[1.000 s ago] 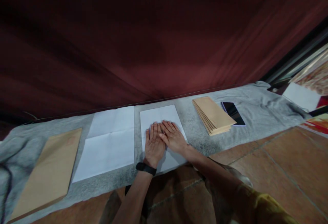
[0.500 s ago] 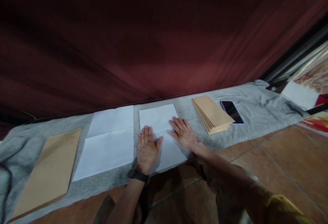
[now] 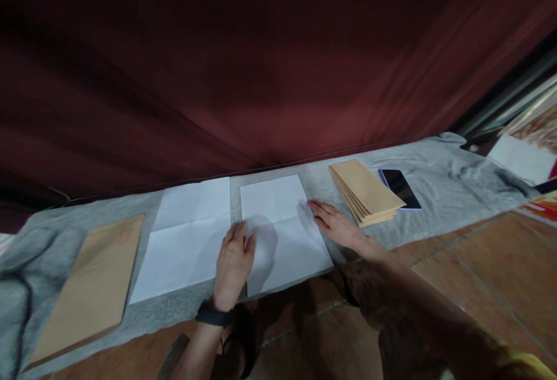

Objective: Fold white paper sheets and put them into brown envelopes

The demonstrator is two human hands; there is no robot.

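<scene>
A creased white sheet of paper (image 3: 282, 229) lies flat on the grey cloth (image 3: 435, 188). My left hand (image 3: 234, 261) rests at its left edge, fingers stretched out and slightly lifted, a black band on the wrist. At the sheet's right edge my right hand (image 3: 337, 226) lies flat with fingers extended. Neither hand holds anything. A second creased white sheet (image 3: 185, 235) lies just left of my left hand.
A large brown envelope (image 3: 89, 287) lies at the far left. Right of the sheets sits a stack of brown envelopes (image 3: 365, 191) and a dark phone (image 3: 400, 187). A dark red curtain (image 3: 261, 67) hangs behind. Orange floor tiles (image 3: 478, 264) run in front.
Both hands lay together on the middle of the sheet; they have slid apart, the left to the left edge and the right to the right edge.
</scene>
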